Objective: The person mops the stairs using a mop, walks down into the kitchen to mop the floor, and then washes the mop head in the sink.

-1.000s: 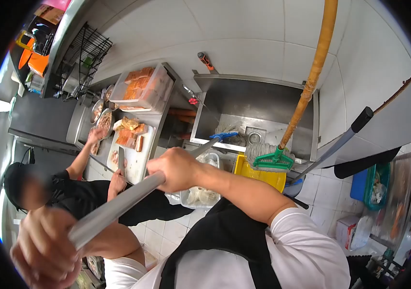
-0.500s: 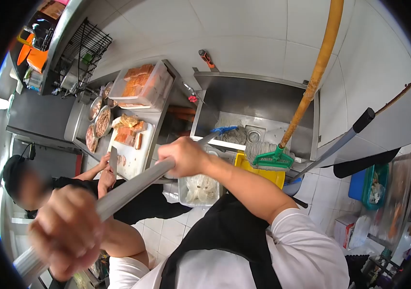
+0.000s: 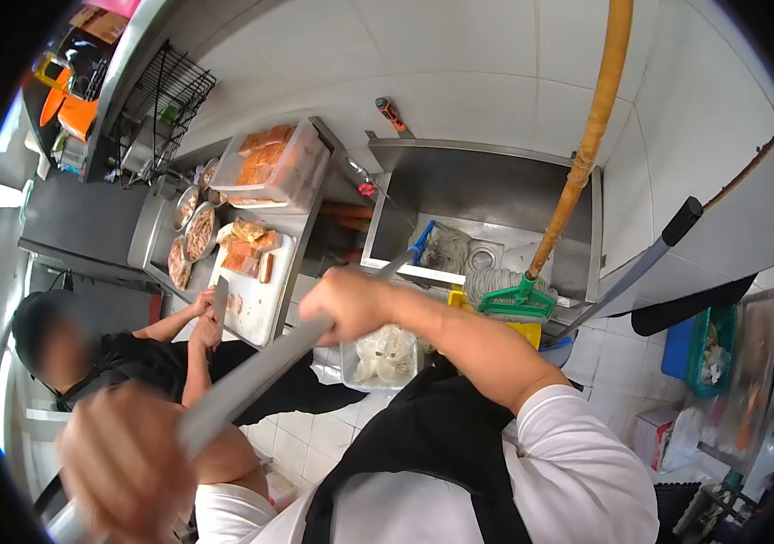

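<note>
A long grey pole (image 3: 255, 381) runs diagonally from the lower left up to the metal sink (image 3: 496, 163). My left hand (image 3: 124, 462), blurred by motion, is wrapped round its lower-left part. Farther up, my right hand (image 3: 346, 306) grips the same pole. At the pole's far end a blue clamp (image 3: 421, 243) holds a grey string mop head (image 3: 447, 248), which lies in the sink beside the drain (image 3: 483, 257). Another mop, with a green clamp (image 3: 516, 297) and a wooden handle (image 3: 586, 154), leans across the sink's front edge.
At left a co-worker (image 3: 124, 354) holds a knife (image 3: 221, 297) by a white board (image 3: 255, 295) with orange food. Bowls and a clear bin (image 3: 282, 186) stand behind. A tub (image 3: 379, 358), a yellow bucket (image 3: 528, 334) and a grey handle (image 3: 641, 263) are near the sink.
The blue clamp has swung more upright and the mop head has shifted within the sink. My left hand has moved slightly right. The co-worker's far hand has left the bowls and is at the knife.
</note>
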